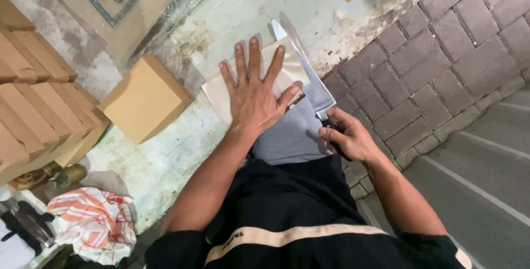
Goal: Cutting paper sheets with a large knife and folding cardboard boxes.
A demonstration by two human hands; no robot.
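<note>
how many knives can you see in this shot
1. The knife is held by the right hand, its blade lying along the right edge of the pale sheet that the left hand presses flat. Others could be out of view.

Stained, pale concrete floor (165, 158) spreads across the middle, and grey paving bricks (419, 75) take over on the right. Tan cardboard boxes (38, 109) stack up at left, one lone box (144, 99) beside them. An orange-checked cloth (95, 222) lies bottom left.
</note>
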